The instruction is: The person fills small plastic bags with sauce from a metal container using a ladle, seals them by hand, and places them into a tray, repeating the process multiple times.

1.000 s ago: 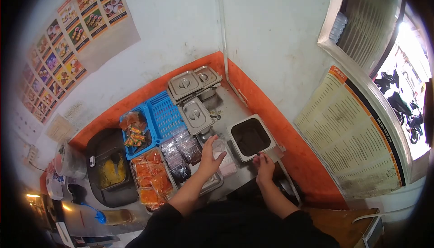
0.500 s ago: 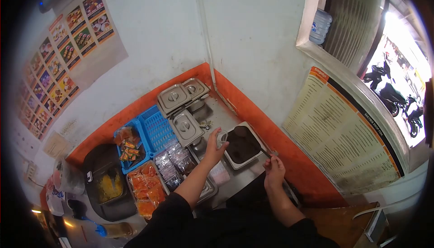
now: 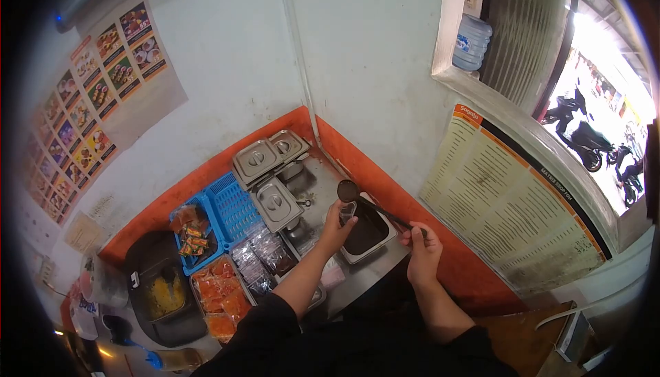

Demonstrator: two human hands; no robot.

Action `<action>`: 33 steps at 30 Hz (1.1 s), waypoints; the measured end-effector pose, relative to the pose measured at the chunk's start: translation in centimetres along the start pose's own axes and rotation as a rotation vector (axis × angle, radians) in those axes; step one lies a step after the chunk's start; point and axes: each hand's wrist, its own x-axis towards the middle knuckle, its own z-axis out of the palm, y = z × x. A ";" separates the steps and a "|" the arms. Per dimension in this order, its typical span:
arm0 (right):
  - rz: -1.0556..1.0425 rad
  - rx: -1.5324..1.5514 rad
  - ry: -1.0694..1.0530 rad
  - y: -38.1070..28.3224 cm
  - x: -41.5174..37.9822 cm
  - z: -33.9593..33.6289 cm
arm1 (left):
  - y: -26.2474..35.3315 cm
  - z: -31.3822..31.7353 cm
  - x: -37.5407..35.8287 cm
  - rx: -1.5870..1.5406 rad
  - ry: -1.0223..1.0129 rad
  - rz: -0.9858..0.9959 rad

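My right hand (image 3: 424,243) is closed round the end of a ladle's dark handle. The bowl of the ladle (image 3: 348,190) is raised above the far left edge of a deep metal pan (image 3: 389,239) and looks full of something dark brown. Dark brown sauce (image 3: 364,231) lies in the pan. Between the fingers of my left hand (image 3: 337,229) is a small clear plastic container (image 3: 350,209), close under the ladle's bowl. My hand partly hides it, so its contents do not show clearly.
Lidded steel pans (image 3: 276,202) stand left of the sauce pan. Further left are a blue basket (image 3: 237,202), packets of dark filling (image 3: 265,250), a tray of orange packets (image 3: 221,293) and a black tub (image 3: 141,260). An orange-edged wall (image 3: 405,205) borders the counter.
The ladle has risen out of the pan and swung left to the clear container. My right hand has lifted slightly; my left hand still holds the container beside the pan.
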 end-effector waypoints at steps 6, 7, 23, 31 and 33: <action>-0.156 -0.173 -0.120 0.2 -0.4 -0.6 | 1.5 0.0 0.2 -0.067 -0.014 -0.098; -0.244 -0.324 -0.169 -0.7 -0.6 -0.3 | 1.4 0.2 0.1 -0.055 0.032 -0.010; -0.041 -0.083 -0.066 4.1 0.1 -3.3 | 4.7 -1.2 -0.8 -0.159 0.057 -0.063; 0.273 0.177 0.214 7.6 1.1 -4.4 | 4.3 -1.5 -1.4 -0.168 0.089 0.026; 0.312 0.029 0.128 10.0 1.0 -5.6 | 5.8 -2.3 -1.6 -0.126 0.117 0.076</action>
